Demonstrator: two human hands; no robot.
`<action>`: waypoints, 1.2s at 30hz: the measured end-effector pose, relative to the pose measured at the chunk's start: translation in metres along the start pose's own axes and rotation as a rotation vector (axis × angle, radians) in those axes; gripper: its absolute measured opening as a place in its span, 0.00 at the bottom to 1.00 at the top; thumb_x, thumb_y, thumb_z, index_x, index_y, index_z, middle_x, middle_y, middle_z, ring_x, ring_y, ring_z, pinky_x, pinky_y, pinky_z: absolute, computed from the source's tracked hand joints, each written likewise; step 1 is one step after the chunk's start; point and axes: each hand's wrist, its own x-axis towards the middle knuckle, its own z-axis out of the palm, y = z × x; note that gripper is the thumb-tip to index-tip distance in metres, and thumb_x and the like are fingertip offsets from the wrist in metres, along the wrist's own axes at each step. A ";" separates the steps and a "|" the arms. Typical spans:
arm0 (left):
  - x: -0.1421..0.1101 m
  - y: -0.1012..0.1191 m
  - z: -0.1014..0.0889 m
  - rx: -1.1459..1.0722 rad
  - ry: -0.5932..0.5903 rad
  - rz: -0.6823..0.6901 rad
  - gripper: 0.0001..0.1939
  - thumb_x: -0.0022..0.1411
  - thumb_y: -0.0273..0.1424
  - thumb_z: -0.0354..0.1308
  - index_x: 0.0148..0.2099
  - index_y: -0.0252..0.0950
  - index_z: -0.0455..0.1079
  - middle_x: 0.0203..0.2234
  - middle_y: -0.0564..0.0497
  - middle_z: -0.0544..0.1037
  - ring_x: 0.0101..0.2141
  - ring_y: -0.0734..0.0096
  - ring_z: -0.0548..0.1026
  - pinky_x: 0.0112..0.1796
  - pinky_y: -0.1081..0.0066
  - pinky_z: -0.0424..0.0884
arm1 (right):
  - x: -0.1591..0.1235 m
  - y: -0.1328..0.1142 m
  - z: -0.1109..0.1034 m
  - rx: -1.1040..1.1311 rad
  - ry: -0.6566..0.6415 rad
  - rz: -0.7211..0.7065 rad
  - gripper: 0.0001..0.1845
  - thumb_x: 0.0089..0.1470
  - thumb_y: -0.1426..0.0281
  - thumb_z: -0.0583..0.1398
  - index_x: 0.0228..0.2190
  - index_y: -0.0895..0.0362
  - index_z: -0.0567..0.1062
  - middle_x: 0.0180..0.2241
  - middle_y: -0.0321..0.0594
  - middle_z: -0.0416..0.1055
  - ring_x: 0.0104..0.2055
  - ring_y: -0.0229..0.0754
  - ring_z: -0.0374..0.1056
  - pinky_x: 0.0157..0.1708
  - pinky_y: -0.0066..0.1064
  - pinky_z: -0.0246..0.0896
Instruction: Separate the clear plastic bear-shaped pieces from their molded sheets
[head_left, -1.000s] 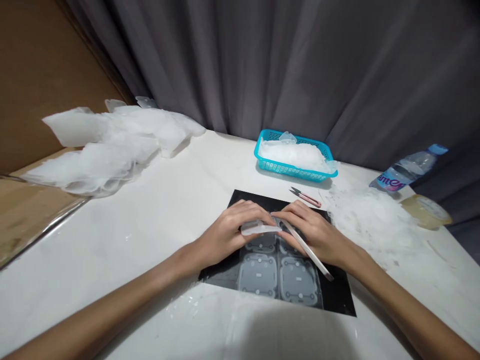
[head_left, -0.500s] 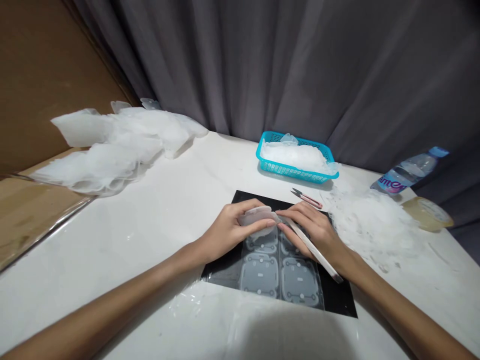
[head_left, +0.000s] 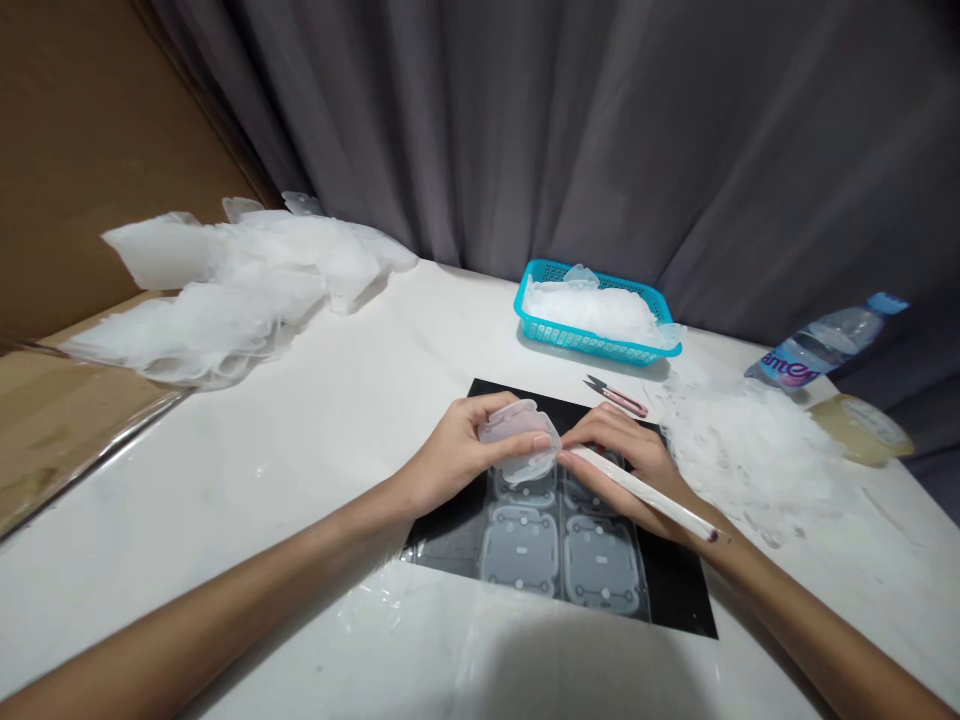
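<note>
Between the thumb and fingers of my left hand (head_left: 454, 455) is a translucent, frosted rounded-square piece (head_left: 536, 422), raised above a black mat (head_left: 679, 585) and tilted with its face partly toward me. My right hand (head_left: 637, 460) grips a slim white stick-like tool (head_left: 649, 492). Its near end meets the right edge of the piece; the tip is hidden by my fingers, and the other end reaches back over my right wrist. Under both hands, several grey-looking rounded-square shapes (head_left: 521, 562) show in rows on the mat beneath a clear sheet.
Beyond the mat lie pink-handled thread snips (head_left: 626, 402). A turquoise basket (head_left: 600, 350) holds white translucent pieces. Thin scraps (head_left: 757, 455) heap up at right, beside a water bottle (head_left: 817, 345) and a yellowish tub (head_left: 855, 430). Stacked white pieces (head_left: 262, 265) lie at left, near cardboard (head_left: 75, 420).
My left hand has turned the frosted piece so more of its face shows. The white tool's rear end has swung to the right and up, over my right wrist.
</note>
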 end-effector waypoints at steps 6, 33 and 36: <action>0.000 0.002 0.002 -0.130 -0.019 -0.112 0.17 0.56 0.41 0.74 0.35 0.34 0.75 0.27 0.54 0.77 0.27 0.73 0.74 0.29 0.74 0.67 | 0.000 0.001 0.001 -0.019 0.008 0.031 0.04 0.67 0.71 0.60 0.40 0.54 0.77 0.34 0.40 0.75 0.36 0.42 0.67 0.39 0.37 0.63; 0.014 -0.011 -0.014 -0.019 0.315 -0.057 0.12 0.62 0.38 0.65 0.33 0.34 0.73 0.26 0.52 0.76 0.26 0.72 0.72 0.27 0.73 0.66 | -0.001 0.000 0.008 -0.635 -0.045 -0.218 0.09 0.70 0.74 0.54 0.38 0.56 0.73 0.31 0.42 0.73 0.35 0.45 0.68 0.34 0.36 0.62; 0.030 -0.017 -0.038 -0.123 0.484 -0.086 0.11 0.61 0.36 0.66 0.35 0.34 0.71 0.26 0.51 0.76 0.27 0.69 0.75 0.29 0.71 0.71 | -0.001 0.005 0.007 -0.624 -0.002 -0.175 0.09 0.70 0.75 0.53 0.38 0.56 0.71 0.32 0.42 0.72 0.35 0.44 0.69 0.35 0.36 0.62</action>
